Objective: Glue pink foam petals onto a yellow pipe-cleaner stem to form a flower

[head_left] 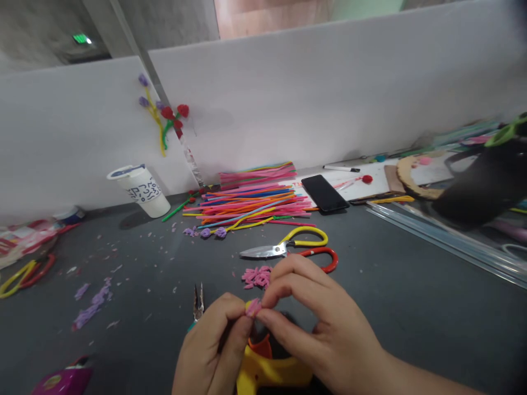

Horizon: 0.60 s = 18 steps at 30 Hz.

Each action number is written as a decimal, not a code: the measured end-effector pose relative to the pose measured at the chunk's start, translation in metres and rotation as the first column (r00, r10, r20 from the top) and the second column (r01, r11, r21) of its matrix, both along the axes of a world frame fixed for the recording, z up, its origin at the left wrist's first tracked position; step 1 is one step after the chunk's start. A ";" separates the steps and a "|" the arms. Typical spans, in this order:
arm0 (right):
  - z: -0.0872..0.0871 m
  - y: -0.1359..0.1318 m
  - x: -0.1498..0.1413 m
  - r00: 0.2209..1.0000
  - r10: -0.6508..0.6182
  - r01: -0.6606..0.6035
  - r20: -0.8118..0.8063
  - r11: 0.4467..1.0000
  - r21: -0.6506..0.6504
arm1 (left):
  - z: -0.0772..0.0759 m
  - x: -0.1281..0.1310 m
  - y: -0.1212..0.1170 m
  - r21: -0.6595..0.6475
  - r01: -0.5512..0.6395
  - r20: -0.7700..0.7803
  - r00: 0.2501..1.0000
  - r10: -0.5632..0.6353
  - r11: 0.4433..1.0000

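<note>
My left hand (216, 345) pinches a small pink and yellow fuzzy bud (253, 308) between thumb and finger. From the other side, the thumb and forefinger of my right hand (317, 318) close on the bud's pink edge. Under both hands stands a yellow glue gun (275, 373) with an orange tip, partly hidden by them. Just beyond my fingers lies a small heap of cut pink pieces (256, 277). Scissors (284, 249) with yellow and red handles rest behind that heap. Pliers (198, 302) are left of the heap, their handles mostly covered by my left hand.
Coloured pipe cleaners (255, 203) are piled at the back, near a phone (324, 193) and a white cup (142, 192). Purple scraps (93, 307) and more scissors (27, 276) lie left. Clear sticks (444, 238) and a blurred dark jug (486, 181) are right.
</note>
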State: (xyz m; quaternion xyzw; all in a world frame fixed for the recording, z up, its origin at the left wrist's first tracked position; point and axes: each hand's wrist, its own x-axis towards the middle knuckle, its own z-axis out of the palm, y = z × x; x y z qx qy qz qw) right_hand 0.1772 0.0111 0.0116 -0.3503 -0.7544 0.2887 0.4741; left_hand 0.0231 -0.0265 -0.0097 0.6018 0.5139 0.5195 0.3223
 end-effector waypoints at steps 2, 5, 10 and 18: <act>0.000 0.000 0.001 1.000 -0.006 0.006 -0.004 1.000 0.018 | 0.001 0.001 0.000 -0.023 -0.007 0.039 0.999 0.008 1.000; 0.000 0.001 0.002 0.999 0.002 -0.003 -0.040 1.000 -0.004 | 0.005 0.001 -0.001 -0.110 -0.011 0.154 0.988 0.028 0.994; 0.002 0.003 0.000 0.988 0.104 -0.118 -0.112 0.985 -0.128 | 0.010 -0.004 0.002 -0.465 0.215 0.486 0.873 0.045 0.859; 0.004 0.000 -0.004 0.994 0.081 -0.086 -0.078 0.994 -0.064 | 0.008 -0.006 0.007 -0.476 0.401 0.625 0.781 -0.020 0.782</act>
